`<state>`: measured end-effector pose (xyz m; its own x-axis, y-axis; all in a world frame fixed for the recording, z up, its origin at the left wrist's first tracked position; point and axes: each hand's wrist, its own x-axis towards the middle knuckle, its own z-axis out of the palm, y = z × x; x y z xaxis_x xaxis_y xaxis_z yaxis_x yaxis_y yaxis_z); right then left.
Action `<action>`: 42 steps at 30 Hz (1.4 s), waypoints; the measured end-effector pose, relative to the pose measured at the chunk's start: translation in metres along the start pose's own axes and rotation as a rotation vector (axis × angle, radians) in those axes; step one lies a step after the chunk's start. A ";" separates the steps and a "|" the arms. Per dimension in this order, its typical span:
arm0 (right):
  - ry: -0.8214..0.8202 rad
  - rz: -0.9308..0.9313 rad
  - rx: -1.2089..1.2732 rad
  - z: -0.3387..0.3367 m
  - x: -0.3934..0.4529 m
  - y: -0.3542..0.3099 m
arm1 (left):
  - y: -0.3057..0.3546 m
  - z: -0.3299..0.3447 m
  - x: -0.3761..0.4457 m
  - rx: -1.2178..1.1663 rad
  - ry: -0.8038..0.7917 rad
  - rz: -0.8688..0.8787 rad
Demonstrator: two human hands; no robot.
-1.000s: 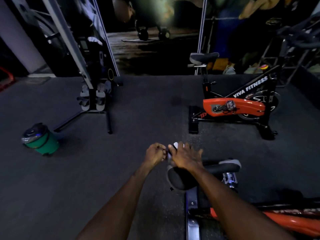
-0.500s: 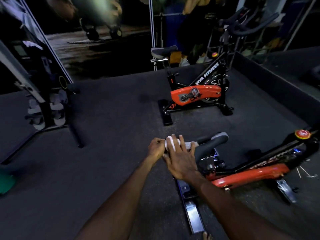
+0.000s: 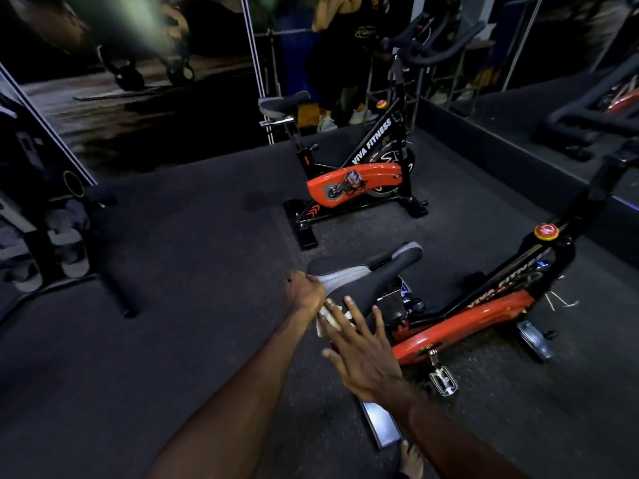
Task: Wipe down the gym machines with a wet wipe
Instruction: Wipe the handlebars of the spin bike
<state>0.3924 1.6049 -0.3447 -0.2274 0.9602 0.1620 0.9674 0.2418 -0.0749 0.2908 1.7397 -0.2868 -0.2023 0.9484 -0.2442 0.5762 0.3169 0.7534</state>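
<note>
Two arms outstretched; left hand [image 3: 304,292] curled at saddle [image 3: 366,276] rear, gripping wipe [image 3: 326,323]; right hand [image 3: 366,357] splayed wide, fingers touching wipe.

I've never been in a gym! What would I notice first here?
Two black exercise bikes with bright orange guards: one stands farther back in the middle, one is close by on the right. In front, the left hand holds the near bike's saddle while the right hand, fingers spread, presses a white wipe on it.

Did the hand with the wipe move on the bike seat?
Yes. The right hand slid the wipe off the seat top, down its near edge.
</note>
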 end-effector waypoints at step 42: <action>0.189 1.102 0.686 -0.013 0.105 0.010 | 0.049 0.032 0.031 0.728 -0.178 0.497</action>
<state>0.3799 1.7058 -0.3155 0.7146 0.6773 -0.1751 0.3685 -0.5772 -0.7287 0.3384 1.7850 -0.2767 0.2953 0.9466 -0.1296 0.9358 -0.2593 0.2389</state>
